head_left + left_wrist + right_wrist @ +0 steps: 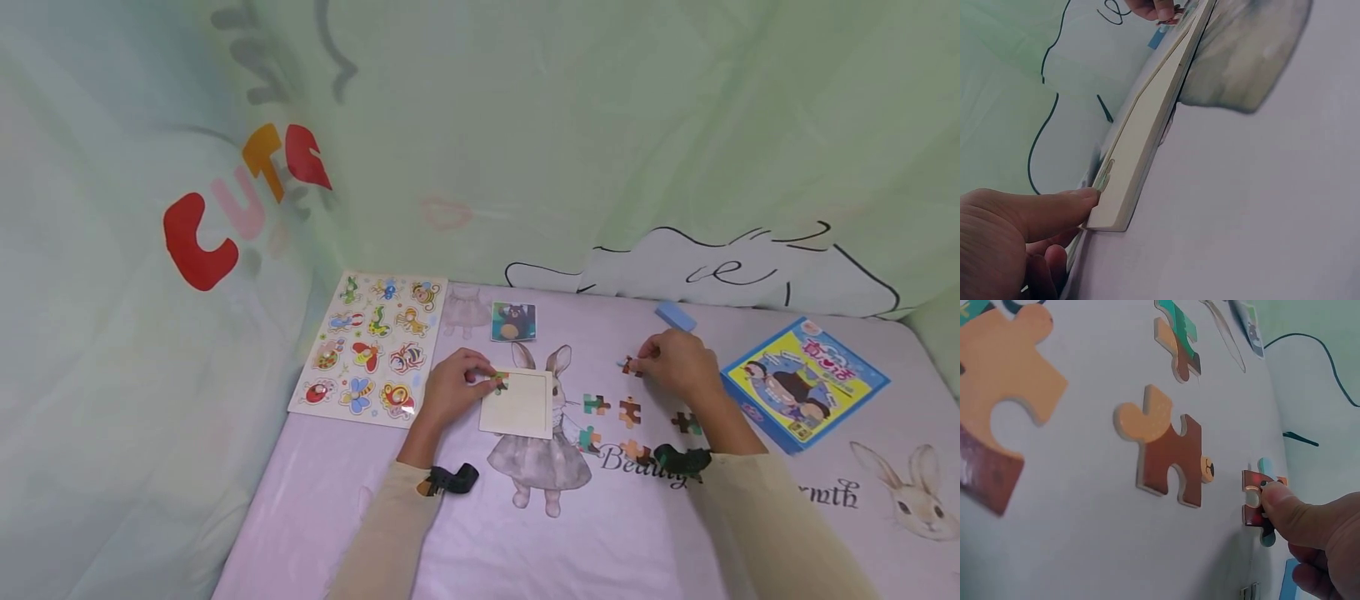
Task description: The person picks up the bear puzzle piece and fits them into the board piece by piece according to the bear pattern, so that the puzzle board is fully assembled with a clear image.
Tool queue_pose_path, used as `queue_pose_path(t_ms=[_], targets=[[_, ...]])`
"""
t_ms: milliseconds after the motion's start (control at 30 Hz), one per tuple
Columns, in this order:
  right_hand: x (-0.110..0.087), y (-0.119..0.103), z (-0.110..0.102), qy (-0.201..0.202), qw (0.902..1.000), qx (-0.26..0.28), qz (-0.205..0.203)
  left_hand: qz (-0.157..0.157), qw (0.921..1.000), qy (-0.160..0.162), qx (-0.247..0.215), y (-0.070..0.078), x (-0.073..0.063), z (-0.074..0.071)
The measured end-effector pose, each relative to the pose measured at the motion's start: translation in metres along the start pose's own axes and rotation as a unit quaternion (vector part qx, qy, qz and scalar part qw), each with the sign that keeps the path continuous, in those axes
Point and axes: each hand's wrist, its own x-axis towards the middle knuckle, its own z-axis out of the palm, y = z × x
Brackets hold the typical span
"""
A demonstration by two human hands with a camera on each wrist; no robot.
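Note:
A square cream puzzle tray [525, 408] lies on the table with one puzzle piece [500, 384] in its upper left corner. My left hand [456, 387] grips that corner; in the left wrist view the thumb [1066, 212] lies over the rim and the fingers curl beside it. My right hand [678, 367] pinches a brown puzzle piece [1251, 498] between thumb and fingers, over the far side of the loose pieces. Loose pieces lie between the hands, among them an orange and brown piece [1169, 450] and a green, orange and brown one [1179, 340].
Behind the tray lies a small bear picture card [513, 322]. An insect sticker sheet [371, 346] is at the left. On the right are a blue block [676, 316] and a yellow and blue box [806, 383]. A fabric curtain [480, 167] hangs behind the table.

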Motion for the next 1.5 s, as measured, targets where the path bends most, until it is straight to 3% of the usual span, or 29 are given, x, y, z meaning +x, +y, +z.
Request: queue_pose_path(t_ms=[433, 633, 1033, 1500], targets=[[-0.009, -0.007, -0.003, -0.006, 0.9998, -0.015, -0.006, -0.009, 1.0, -0.003, 0.001, 0.001, 0.0, 0.0], [-0.018, -0.014, 0.001, 0.0, 0.9999, 0.014, -0.006, -0.006, 1.0, -0.003, 0.003, 0.002, 0.0, -0.001], [-0.026, -0.036, 0.008, 0.072, 0.9942, 0.065, -0.046, -0.012, 0.9999, 0.001, 0.001, 0.003, -0.001, 0.0], [-0.024, -0.06, 0.023, 0.062, 0.9865, 0.131, -0.076, -0.005, 0.9999, 0.004, 0.009, 0.004, -0.001, -0.001]])
